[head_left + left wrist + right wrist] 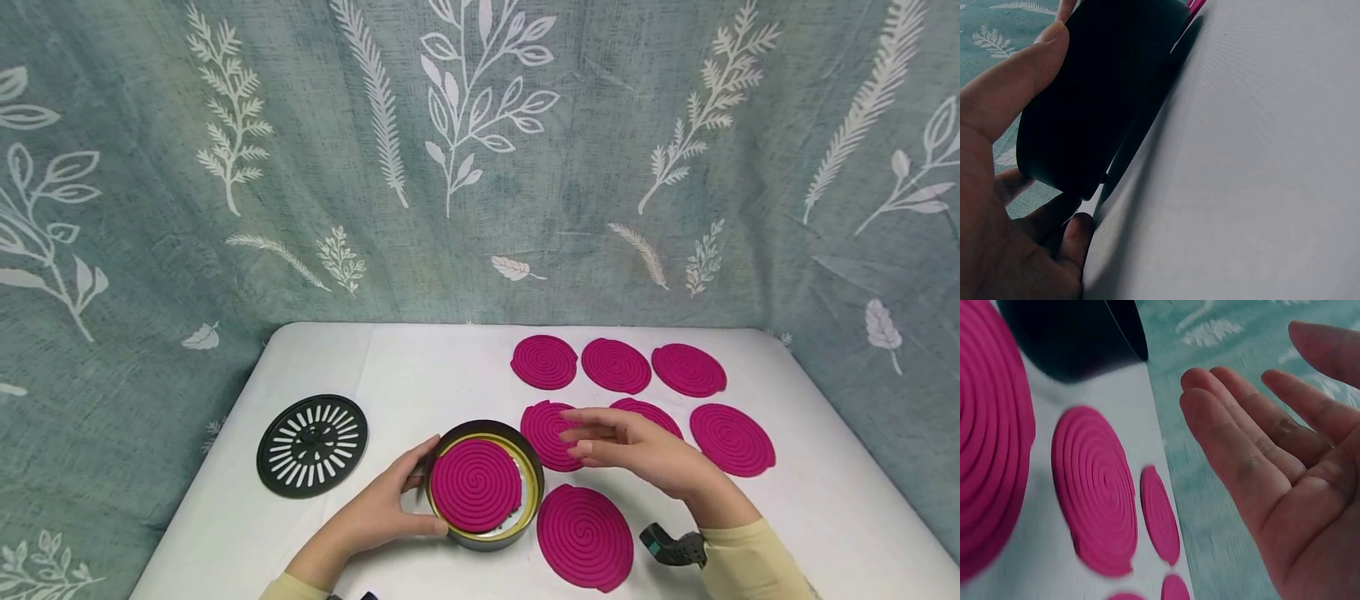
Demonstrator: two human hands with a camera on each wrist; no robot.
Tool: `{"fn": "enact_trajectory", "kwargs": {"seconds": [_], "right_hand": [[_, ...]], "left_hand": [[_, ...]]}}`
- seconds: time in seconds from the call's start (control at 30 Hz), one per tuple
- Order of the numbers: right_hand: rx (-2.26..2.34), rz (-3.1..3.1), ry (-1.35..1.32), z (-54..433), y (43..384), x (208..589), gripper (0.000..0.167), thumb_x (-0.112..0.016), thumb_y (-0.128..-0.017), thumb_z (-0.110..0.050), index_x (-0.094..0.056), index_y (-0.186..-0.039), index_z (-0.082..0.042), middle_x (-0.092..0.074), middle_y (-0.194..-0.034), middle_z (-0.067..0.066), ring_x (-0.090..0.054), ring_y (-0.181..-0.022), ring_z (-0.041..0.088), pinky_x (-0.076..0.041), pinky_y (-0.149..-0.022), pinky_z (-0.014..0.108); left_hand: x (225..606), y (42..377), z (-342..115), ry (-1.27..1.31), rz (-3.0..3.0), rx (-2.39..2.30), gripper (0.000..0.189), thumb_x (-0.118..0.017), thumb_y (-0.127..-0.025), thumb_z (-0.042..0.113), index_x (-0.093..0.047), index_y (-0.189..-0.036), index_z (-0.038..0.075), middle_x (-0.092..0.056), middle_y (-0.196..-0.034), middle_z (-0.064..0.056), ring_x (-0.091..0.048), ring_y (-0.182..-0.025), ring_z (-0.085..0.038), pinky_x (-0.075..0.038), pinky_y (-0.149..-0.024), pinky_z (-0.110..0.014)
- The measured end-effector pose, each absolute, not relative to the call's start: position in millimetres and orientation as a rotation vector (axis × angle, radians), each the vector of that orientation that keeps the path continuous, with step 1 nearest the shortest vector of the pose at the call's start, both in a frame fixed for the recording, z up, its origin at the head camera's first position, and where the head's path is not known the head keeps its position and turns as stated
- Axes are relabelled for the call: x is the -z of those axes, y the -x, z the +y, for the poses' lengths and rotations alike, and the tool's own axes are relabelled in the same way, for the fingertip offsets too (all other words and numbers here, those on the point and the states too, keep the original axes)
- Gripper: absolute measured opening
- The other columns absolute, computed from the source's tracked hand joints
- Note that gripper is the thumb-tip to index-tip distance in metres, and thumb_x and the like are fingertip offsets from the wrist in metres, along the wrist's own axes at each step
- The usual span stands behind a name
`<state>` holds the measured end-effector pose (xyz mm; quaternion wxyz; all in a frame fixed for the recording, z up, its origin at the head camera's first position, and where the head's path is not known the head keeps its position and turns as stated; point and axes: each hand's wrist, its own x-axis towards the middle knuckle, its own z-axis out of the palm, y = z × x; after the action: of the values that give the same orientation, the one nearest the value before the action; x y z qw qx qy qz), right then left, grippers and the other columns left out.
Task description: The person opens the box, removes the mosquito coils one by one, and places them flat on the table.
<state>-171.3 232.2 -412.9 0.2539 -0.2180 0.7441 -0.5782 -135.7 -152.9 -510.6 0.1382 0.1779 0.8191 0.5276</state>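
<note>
My left hand holds a round dark tin at its left side, thumb toward the front and fingers behind. In the left wrist view the thumb and fingers span the tin's dark wall. A pink mosquito coil lies in the tin, off to the left over its yellowish inside. My right hand hovers with loosely straight fingers and empty palm, above a coil right of the tin. It partly covers that coil and another coil behind. In the right wrist view the palm shows bare.
A black slotted lid lies left of the tin. One coil rests close at the tin's front right. Several more coils lie toward the back right of the white table. A patterned curtain hangs behind.
</note>
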Motion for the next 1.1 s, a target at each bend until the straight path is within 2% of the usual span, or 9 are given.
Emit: {"fn": "enact_trajectory", "kwargs": {"seconds": [0.13, 0.37, 0.57, 0.9, 1.1], "right_hand": [[1.527, 1.985, 0.596, 209.7, 177.7, 412.1, 0.050, -0.061, -0.099, -0.018, -0.047, -0.146, -0.005, -0.054, -0.136, 0.023, -0.057, -0.119, 0.039, -0.052, -0.095, 0.051], [1.397, 2.050, 0.649, 177.4, 183.0, 417.6, 0.052, -0.065, -0.097, -0.023, -0.049, -0.145, -0.009, -0.053, -0.138, 0.020, -0.054, -0.124, 0.033, -0.052, -0.098, 0.041], [1.315, 2.092, 0.678, 159.0, 186.9, 422.5, 0.056, -0.067, -0.096, -0.027, -0.049, -0.146, -0.013, -0.053, -0.139, 0.016, -0.049, -0.129, 0.034, -0.048, -0.101, 0.045], [1.066, 2.217, 0.740, 132.4, 190.8, 423.8, 0.058, -0.068, -0.094, -0.035, -0.049, -0.146, -0.019, -0.059, -0.134, 0.009, -0.055, -0.124, 0.029, -0.045, -0.104, 0.050], [0.835, 2.365, 0.820, 121.2, 189.7, 421.9, 0.060, -0.067, -0.094, -0.040, -0.049, -0.146, -0.018, -0.062, -0.129, 0.003, -0.058, -0.118, 0.021, -0.050, -0.098, 0.044]], "left_hand": [[510.6, 135.0, -152.3, -0.515, 2.371, -1.529, 0.115, -0.091, -0.065, 0.046, -0.027, -0.157, 0.026, -0.032, -0.156, 0.008, -0.035, -0.139, -0.012, -0.039, -0.111, -0.037], [510.8, 135.0, -151.9, -0.524, 2.374, -1.526, 0.115, -0.091, -0.064, 0.047, -0.027, -0.157, 0.027, -0.032, -0.156, 0.008, -0.036, -0.138, -0.013, -0.039, -0.111, -0.037], [512.0, 135.9, -152.6, -0.531, 2.373, -1.522, 0.115, -0.091, -0.065, 0.046, -0.027, -0.157, 0.027, -0.032, -0.156, 0.009, -0.035, -0.139, -0.012, -0.039, -0.111, -0.037], [512.2, 136.7, -154.3, -0.533, 2.370, -1.517, 0.111, -0.090, -0.067, 0.046, -0.027, -0.156, 0.031, -0.032, -0.155, 0.009, -0.035, -0.139, -0.012, -0.039, -0.111, -0.037], [511.3, 137.0, -154.5, -0.534, 2.367, -1.514, 0.112, -0.090, -0.067, 0.046, -0.027, -0.157, 0.028, -0.032, -0.156, 0.009, -0.036, -0.139, -0.013, -0.039, -0.111, -0.037]]}}
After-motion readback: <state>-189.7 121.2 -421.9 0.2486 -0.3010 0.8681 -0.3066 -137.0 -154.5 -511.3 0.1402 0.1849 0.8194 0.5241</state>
